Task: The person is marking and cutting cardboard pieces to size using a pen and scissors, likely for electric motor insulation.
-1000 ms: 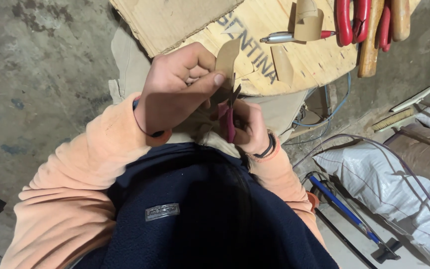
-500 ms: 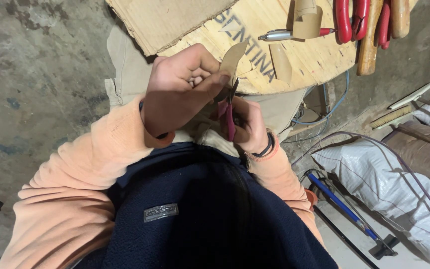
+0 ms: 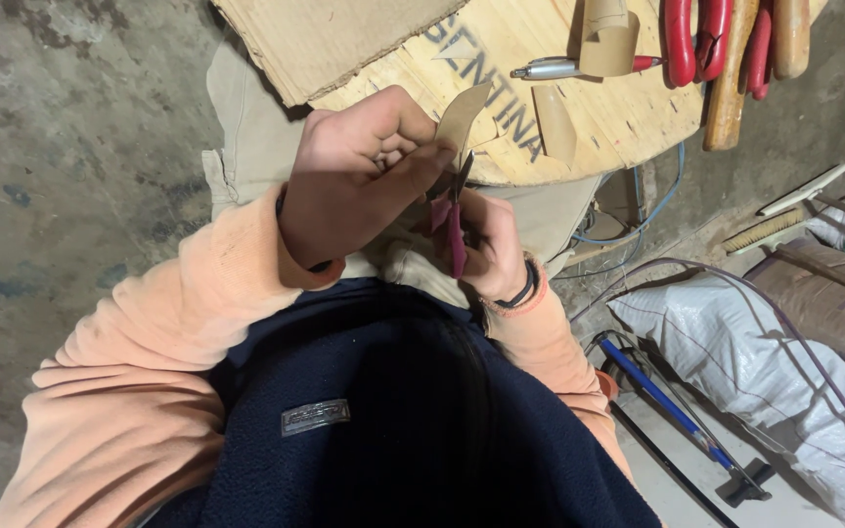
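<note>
Holding a tan strip point(image 3: 464, 115) pinched in the left hand point(image 3: 349, 176), fingers clenched on its lower end, above the lap and just before the round wooden desk point(image 3: 628, 117). Gripping pink-handled pliers point(image 3: 454, 230) in the right hand point(image 3: 486, 244), fingers wrapped around the handles, tip touching the strip. Red-handled tools point(image 3: 694, 37) lying on the desk, well apart.
</note>
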